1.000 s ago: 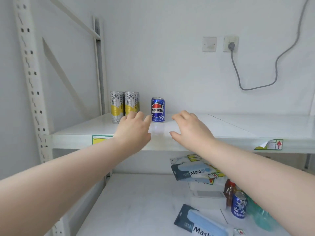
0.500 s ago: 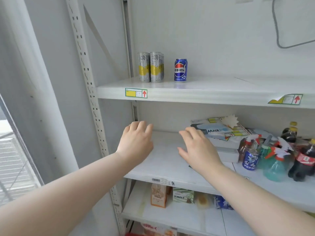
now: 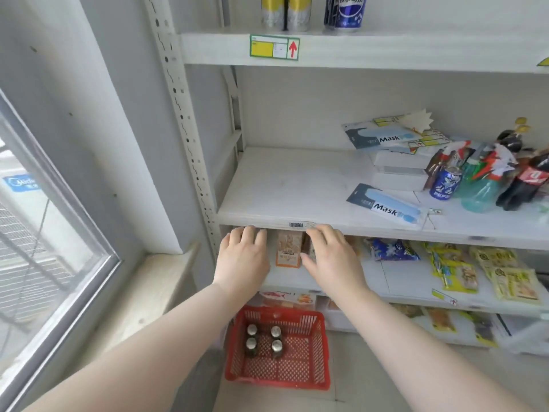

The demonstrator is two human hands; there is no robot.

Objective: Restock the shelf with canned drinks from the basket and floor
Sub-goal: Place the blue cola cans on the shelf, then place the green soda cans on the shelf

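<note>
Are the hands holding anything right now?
No. The left hand and right hand are both open and empty, fingers spread, in front of the shelves. The cans sit untouched in the red basket below.

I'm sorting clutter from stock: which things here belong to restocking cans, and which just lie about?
Job:
red basket on the floor
four cans standing in it
cans on the top shelf
both hands, empty: left hand, right hand

Lying about:
mask packs
spray bottles
snack packets

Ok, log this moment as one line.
left hand: empty | right hand: empty | basket: floor, four cans upright | top shelf: three cans
</note>
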